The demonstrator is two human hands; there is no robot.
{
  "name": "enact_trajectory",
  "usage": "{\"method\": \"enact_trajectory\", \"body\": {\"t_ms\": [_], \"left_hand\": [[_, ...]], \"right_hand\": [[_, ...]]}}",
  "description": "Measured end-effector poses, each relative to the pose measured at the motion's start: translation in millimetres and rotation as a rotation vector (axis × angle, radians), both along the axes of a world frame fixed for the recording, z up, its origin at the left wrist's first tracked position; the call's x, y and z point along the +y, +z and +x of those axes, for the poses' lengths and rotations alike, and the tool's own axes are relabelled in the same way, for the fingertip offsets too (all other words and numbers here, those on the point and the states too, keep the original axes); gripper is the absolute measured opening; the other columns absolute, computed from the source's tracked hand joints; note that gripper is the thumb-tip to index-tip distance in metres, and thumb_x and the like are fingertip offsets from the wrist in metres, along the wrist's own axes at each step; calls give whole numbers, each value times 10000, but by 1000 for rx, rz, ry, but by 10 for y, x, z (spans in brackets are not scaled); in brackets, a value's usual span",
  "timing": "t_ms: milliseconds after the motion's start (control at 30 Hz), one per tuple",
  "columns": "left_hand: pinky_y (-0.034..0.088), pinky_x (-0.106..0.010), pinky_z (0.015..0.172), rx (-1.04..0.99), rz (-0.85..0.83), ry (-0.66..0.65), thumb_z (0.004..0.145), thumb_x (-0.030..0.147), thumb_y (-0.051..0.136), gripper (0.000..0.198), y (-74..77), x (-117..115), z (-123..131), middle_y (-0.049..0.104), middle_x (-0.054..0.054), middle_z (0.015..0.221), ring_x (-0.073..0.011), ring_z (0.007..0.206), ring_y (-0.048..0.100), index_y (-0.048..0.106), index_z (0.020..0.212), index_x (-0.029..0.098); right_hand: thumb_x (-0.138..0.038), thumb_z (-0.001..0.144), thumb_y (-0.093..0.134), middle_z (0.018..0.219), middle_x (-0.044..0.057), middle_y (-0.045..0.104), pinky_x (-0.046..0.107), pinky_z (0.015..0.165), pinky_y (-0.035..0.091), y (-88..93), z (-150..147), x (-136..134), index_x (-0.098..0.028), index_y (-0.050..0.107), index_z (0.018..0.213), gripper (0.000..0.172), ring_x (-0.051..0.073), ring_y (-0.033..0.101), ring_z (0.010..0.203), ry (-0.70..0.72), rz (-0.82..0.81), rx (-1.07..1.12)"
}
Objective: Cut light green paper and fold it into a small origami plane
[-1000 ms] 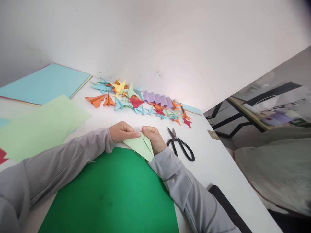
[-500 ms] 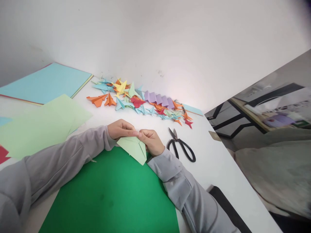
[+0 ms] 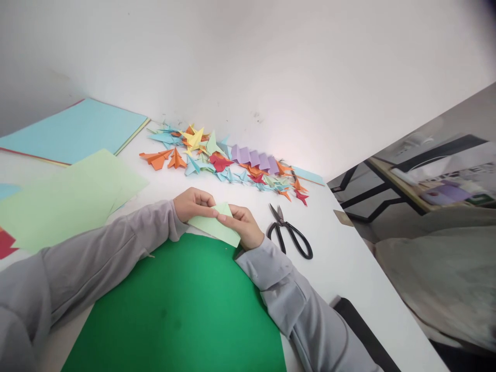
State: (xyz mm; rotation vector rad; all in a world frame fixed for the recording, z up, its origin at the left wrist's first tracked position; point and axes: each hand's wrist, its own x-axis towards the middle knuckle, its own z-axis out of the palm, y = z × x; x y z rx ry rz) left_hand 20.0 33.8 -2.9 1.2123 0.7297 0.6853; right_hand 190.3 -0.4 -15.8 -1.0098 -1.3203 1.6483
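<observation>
A small folded piece of pale green paper [image 3: 217, 227] is held between both hands, over the far edge of a green sheet [image 3: 182, 305]. My left hand [image 3: 194, 204] pinches its upper left part, thumb along the top. From the other side my right hand [image 3: 244, 225] grips the right part, its thumb pressing on the front face. The two thumb tips nearly meet near the paper's middle. The fingers behind the paper are partly hidden.
Behind the hands lies a row of folded paper planes [image 3: 220, 163] in several colours. Black-handled scissors [image 3: 289, 230] lie partly open on the right. Large pale green sheets [image 3: 77, 199] and a blue-topped paper stack [image 3: 77, 129] lie left. A black flat object [image 3: 360, 330] lies beside my right forearm.
The green paper has been turned or refolded: its lower point has gone and a straighter strip with a raised top corner shows. Both hands remain in nearly the same place.
</observation>
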Motion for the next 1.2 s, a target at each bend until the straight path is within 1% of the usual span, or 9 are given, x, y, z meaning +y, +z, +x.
{"method": "enact_trajectory", "body": {"t_ms": [100,233,433,500,667,800,967,1100,1200], "left_hand": [[263,-159,345,17,6,-2,440,283,794,292,-18,36,16,530,41,403,-46,353,419,573,522,110],[257,-169,344,30,18,-14,443,269,770,270,-23,44,14,504,45,382,-51,345,405,552,502,121],[242,-165,386,56,127,-37,606,322,715,263,-4,-62,19,471,55,432,-36,404,375,576,550,106],[255,-167,396,49,122,-56,620,334,713,271,-7,-79,22,481,51,448,-42,419,391,581,562,105],[291,-180,408,68,30,-63,615,334,714,263,4,-46,4,502,40,465,-52,417,407,604,588,97],[262,-188,398,89,56,-51,649,365,694,308,4,-33,-5,464,44,447,-46,401,368,571,538,104],[227,-193,402,105,210,-87,667,420,679,356,-65,-16,-1,419,52,446,-46,422,328,561,538,110],[163,-197,407,156,368,-121,660,442,693,407,-120,27,-7,310,75,433,-38,435,246,494,495,128],[153,-205,412,160,376,-150,664,470,686,423,-126,44,-16,297,75,438,-42,443,233,489,503,133]], "right_hand": [[-430,554,792,540,-43,558,202,456,332,-17,5,0,-155,663,720,346,77,464,471,23,-2,1],[-380,500,825,511,-51,544,208,444,325,-4,5,1,-152,632,631,326,72,438,451,19,5,-42],[-389,498,823,449,-76,451,201,416,264,23,6,0,-153,549,523,363,44,342,423,63,51,-130],[-393,514,816,439,-82,418,200,413,249,27,11,0,-154,522,504,379,38,321,420,68,78,-158],[-425,530,797,481,-62,499,206,425,302,29,14,0,-155,553,569,366,55,394,431,77,65,-150],[-437,540,790,516,-43,551,221,446,340,19,10,4,-162,559,585,362,76,441,453,86,46,-123],[-445,560,780,444,-86,382,209,421,215,31,4,1,-173,461,510,422,41,292,418,81,69,-133],[-483,577,759,447,-94,265,221,425,135,53,8,1,-184,369,466,504,35,203,431,102,91,-170],[-480,594,752,453,-95,221,230,433,109,51,18,2,-189,316,451,543,33,172,440,111,130,-209]]}}
